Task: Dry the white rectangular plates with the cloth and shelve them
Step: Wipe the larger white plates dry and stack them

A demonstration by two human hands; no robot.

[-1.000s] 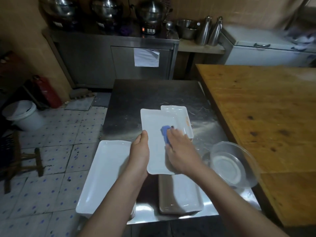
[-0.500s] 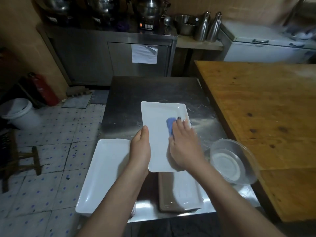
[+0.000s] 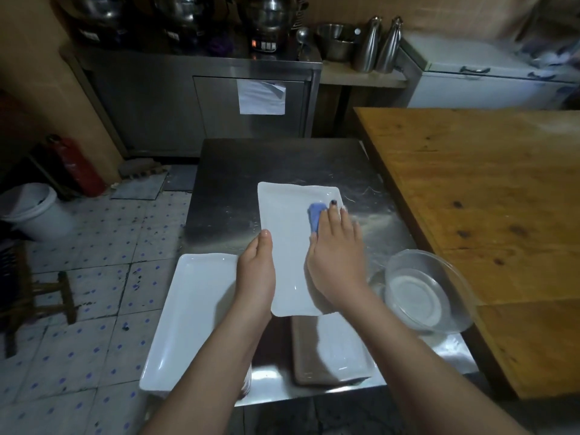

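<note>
i'm mid-wipe on one plate [image 3: 292,246] over the middle of the steel table [image 3: 282,161] — left hand [image 3: 255,271] grips its left edge, right hand [image 3: 337,262] presses the cloth [image 3: 314,215] flat-fingered near its far right corner. second plate [image 3: 188,309] at the front left corner, third plate [image 3: 342,346] at the front edge — nothing shelved yet, i'd say.

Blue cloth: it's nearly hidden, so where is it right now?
Head view, centre: the blue cloth lies under the right hand, on the far right part of the white plate.
</note>
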